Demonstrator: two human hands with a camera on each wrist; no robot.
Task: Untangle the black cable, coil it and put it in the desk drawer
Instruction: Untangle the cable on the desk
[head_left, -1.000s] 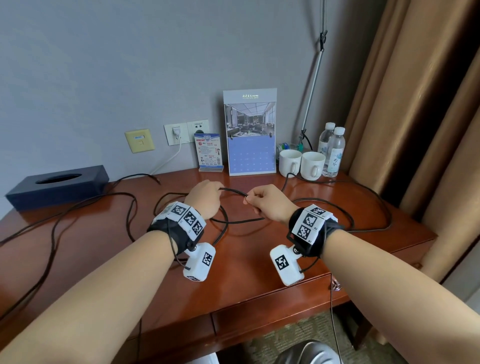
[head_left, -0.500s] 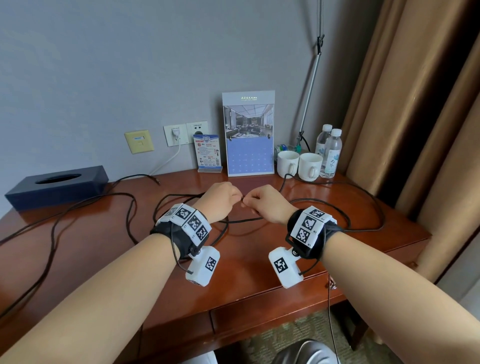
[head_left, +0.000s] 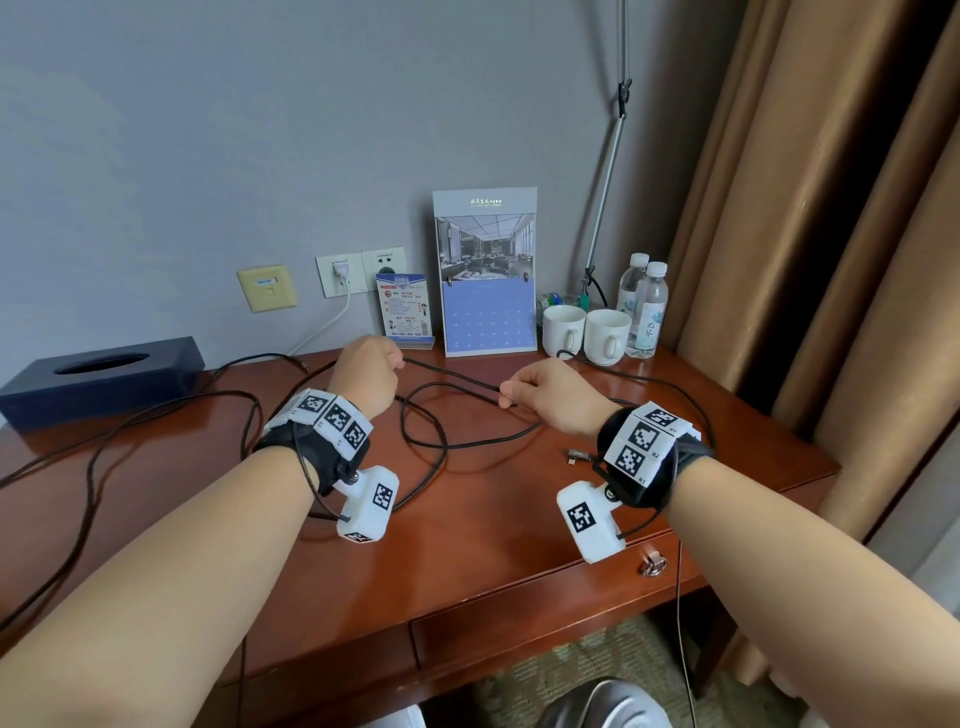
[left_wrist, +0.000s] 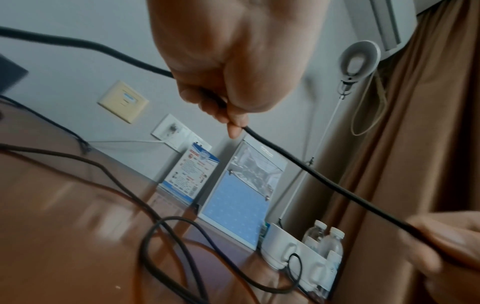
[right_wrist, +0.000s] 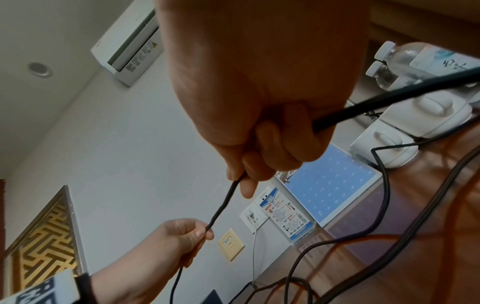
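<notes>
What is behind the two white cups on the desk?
Behind the white cups stand two water bottles and a thin metal pole. Something small and colourful peeks out too, but the cups mostly hide it.

A hotel room, by the look of it. On the wooden desk (head_left: 493, 519) stand two white cups (head_left: 584, 332), two water bottles (head_left: 644, 306), a tissue box (head_left: 98, 379) and a calendar (head_left: 485, 275). Heavy curtains (head_left: 810, 208) hang beside it, an air conditioner (right_wrist: 130, 45) above
</notes>
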